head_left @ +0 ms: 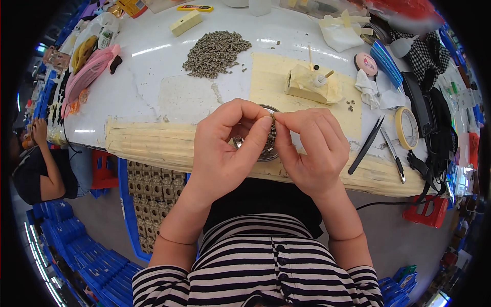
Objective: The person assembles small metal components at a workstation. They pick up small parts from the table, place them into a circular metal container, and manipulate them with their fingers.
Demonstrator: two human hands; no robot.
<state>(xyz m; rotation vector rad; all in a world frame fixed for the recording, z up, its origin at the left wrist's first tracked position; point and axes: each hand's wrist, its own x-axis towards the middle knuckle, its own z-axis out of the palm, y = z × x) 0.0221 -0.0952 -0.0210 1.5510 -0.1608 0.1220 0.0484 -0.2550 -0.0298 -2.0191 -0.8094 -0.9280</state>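
My left hand and my right hand meet over the near edge of the table, thumbs and forefingers pinched together. Whatever sits between the fingertips is too small and covered to make out. Right beneath them is a round shiny metal dish with small dark pieces in it, partly hidden by both hands. Beyond the left hand lies a heap of small grey metal parts. A tape-wrapped block with thin sticks and a small white nozzle-like piece stands beyond the right hand, several loose parts beside it.
Right of my hands lie black tweezers, a pen-like tool and a tape roll. A pink handheld item is at left. Below the table edge, a blue crate holds metal parts. Another person sits far left.
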